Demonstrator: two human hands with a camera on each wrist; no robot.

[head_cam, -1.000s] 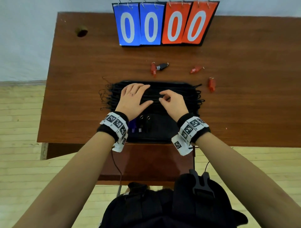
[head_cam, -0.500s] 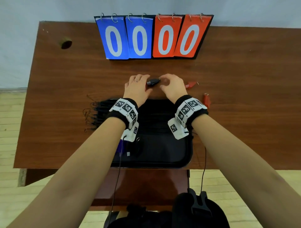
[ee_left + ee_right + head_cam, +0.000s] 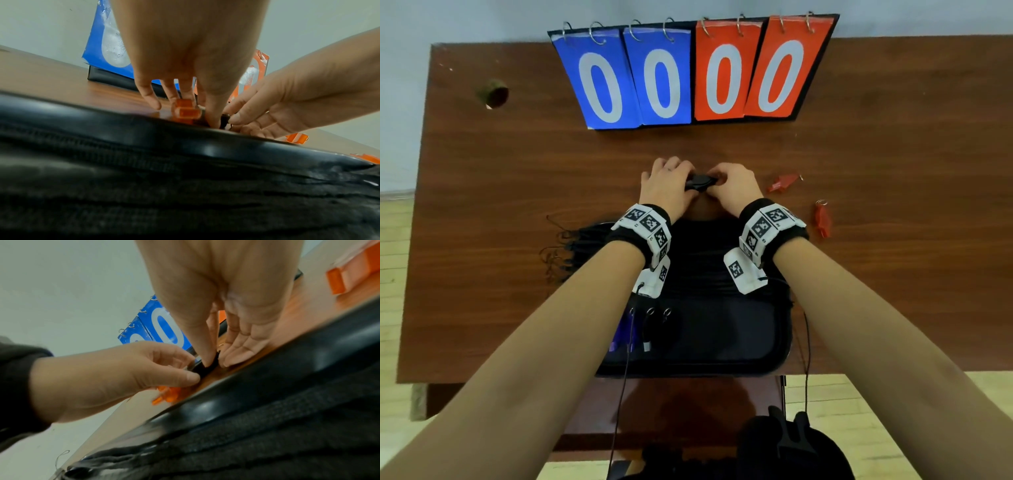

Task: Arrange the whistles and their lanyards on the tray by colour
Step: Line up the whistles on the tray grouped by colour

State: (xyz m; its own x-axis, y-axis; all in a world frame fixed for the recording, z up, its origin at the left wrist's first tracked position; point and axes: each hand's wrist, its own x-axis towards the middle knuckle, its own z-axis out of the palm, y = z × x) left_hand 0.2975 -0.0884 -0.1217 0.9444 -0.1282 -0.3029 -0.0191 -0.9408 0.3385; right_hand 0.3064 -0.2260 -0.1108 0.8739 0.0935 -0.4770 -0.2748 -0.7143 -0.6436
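Observation:
Just beyond the far rim of the black tray (image 3: 780, 346), both hands meet on a black whistle (image 3: 700, 181). My left hand (image 3: 681, 181) pinches its left end between thumb and fingers. My right hand (image 3: 722, 180) pinches the other end (image 3: 207, 366). A red whistle (image 3: 186, 112) lies on the table under my left fingers, hidden in the head view. Two more red whistles (image 3: 784, 181) (image 3: 823, 219) lie to the right of the hands. Black lanyards (image 3: 575, 243) lie across the tray's far half. Blue whistles (image 3: 623, 332) and black whistles (image 3: 654, 325) lie in its near left corner.
A flip scoreboard (image 3: 688, 75) with blue and red zero cards stands at the back of the brown table (image 3: 482, 205). A round hole (image 3: 494, 94) is at the far left of the table. Lanyard ends hang over the tray's left rim.
Both hands left the lanyards on the tray and reached forward past its far rim. They took hold of the black whistle half a second ago and still hold it.

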